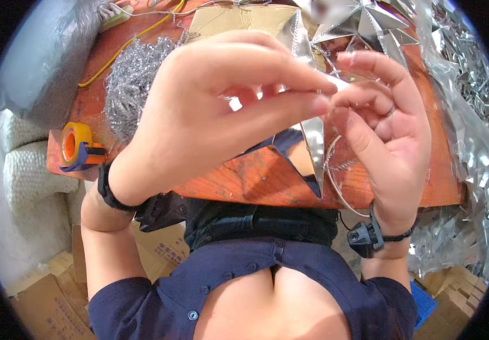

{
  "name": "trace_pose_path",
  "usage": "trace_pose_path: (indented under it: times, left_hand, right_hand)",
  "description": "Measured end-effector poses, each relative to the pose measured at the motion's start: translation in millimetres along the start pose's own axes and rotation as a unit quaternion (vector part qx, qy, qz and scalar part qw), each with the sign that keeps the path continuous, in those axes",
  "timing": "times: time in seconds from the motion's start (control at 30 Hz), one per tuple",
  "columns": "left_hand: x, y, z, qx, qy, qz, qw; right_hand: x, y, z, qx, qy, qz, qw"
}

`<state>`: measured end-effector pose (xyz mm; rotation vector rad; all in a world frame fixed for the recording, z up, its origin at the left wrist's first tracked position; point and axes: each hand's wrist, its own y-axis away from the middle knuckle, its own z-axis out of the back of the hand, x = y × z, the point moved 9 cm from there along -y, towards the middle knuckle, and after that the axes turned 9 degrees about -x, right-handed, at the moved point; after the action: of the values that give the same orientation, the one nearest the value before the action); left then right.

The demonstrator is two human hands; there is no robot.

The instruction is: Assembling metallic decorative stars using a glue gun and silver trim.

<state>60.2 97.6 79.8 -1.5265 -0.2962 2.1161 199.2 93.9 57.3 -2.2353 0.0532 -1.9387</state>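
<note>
A mirror-like silver foil star [314,148] with long pointed arms is upright behind my fingers, and its lower faces reflect dark cloth and skin. My left hand [199,93] reaches across in front of it, thumb and fingertips pinched together at its middle. Facing it, my right hand [394,122] has curled fingers, with the thumb tip close to the forefinger; what lies between them is hidden. The two sets of fingertips nearly meet. A thin pale cord [335,184] loops down below my right fingers. Small bright glints show through the gap in my left hand.
A heap of silver tinsel strands [134,79] lies on the red wooden table [238,180]. Left of it are an orange tape roll [74,143] and yellow cable [121,52]. More silver stars [369,25] rest on cardboard [213,24]; clear plastic with foil pieces [471,85] lines the right.
</note>
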Motion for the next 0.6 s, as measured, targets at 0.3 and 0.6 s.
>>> trace_pose_path:
  times: [0.3,0.6]
  left_hand:
    - [57.1,67.3,35.8,-0.045,-0.178,0.163,0.969]
    - [40.3,53.4,21.1,0.049,-0.132,0.144,0.980]
  right_hand:
    - [-31.9,-6.5,16.0,-0.004,0.098,-0.107,0.989]
    - [-26.5,-12.3,8.0,-0.032,0.129,-0.039,0.990]
